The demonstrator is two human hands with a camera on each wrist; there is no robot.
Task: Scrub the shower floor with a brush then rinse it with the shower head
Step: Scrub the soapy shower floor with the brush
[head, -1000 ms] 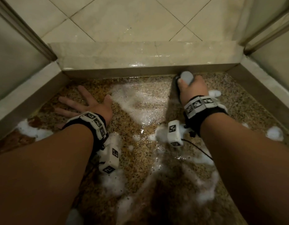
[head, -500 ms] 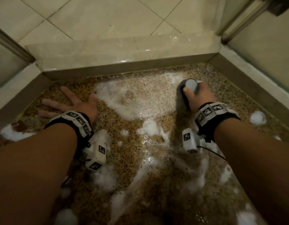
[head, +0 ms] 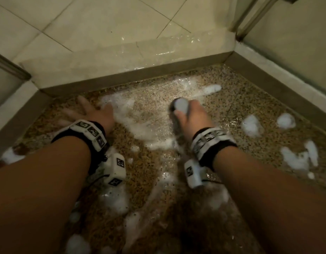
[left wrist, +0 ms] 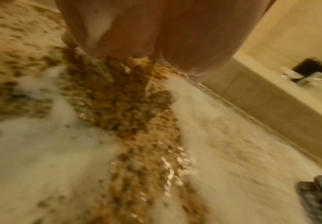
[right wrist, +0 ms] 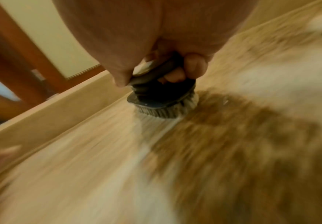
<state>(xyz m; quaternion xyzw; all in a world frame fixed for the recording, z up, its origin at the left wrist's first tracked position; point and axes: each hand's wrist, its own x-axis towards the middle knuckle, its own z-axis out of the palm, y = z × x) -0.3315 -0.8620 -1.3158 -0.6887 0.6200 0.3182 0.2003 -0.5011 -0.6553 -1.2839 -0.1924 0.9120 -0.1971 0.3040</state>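
The speckled brown shower floor (head: 250,110) is wet and streaked with white foam (head: 140,123). My right hand (head: 191,116) grips a dark scrub brush with a pale knob top (head: 181,105), its bristles (right wrist: 163,112) pressed to the floor near the middle. In the right wrist view my fingers (right wrist: 194,63) curl round the brush handle (right wrist: 156,75). My left hand (head: 90,112) lies flat with fingers spread on the floor at the left; its palm (left wrist: 137,30) presses the wet stone. The brush (left wrist: 321,197) shows at the lower right of the left wrist view. No shower head is in view.
A raised beige curb (head: 122,57) bounds the floor at the far side, with pale tiles (head: 103,21) beyond. Glass panels (head: 296,43) and low ledges close in the right and left sides. Foam clumps (head: 294,158) lie along the right side.
My right hand has pulled the brush from the far curb back toward me and leftward across the foam. The left hand has stayed planted on the floor.
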